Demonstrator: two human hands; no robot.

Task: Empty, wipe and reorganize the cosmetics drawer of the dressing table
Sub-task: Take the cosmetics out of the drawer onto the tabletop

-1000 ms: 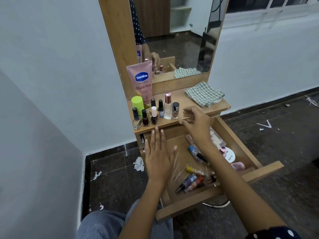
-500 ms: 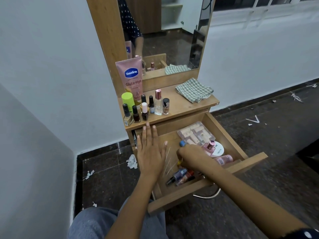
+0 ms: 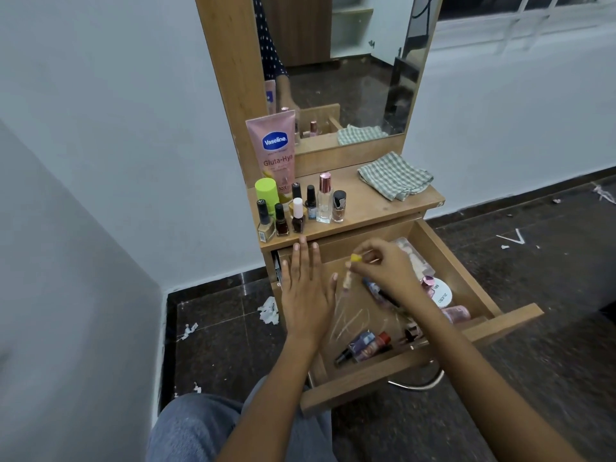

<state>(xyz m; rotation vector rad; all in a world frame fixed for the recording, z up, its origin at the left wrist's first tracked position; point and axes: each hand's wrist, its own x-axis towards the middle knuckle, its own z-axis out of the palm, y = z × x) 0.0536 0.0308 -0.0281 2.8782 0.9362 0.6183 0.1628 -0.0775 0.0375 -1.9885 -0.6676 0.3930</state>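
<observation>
The wooden drawer (image 3: 473, 275) of the dressing table stands pulled out. My right hand (image 3: 383, 268) pinches a small yellow-capped bottle (image 3: 351, 271) by its cap and holds it above the drawer. Over the drawer's left side my left hand (image 3: 306, 288) lies flat with straight fingers, holding nothing. Inside remain a clear plastic bag (image 3: 353, 318), small tubes (image 3: 366, 345), a white round jar (image 3: 441, 293), a pink jar (image 3: 456, 313) and a clear palette box (image 3: 415, 256). On the tabletop (image 3: 373, 208) stand a pink Vaseline tube (image 3: 275, 148), a green-capped container (image 3: 266, 193) and several nail polish bottles (image 3: 298, 215).
A folded green checked cloth (image 3: 395, 176) lies on the right of the tabletop. The mirror (image 3: 343, 61) rises behind it. White paper scraps (image 3: 268, 310) lie on the dark floor by the wall. My knee in jeans (image 3: 206, 425) is below the drawer front.
My right hand went from the tabletop edge down into the drawer, took the yellow-capped bottle and lifted it. My left hand stayed flat over the drawer's left side.
</observation>
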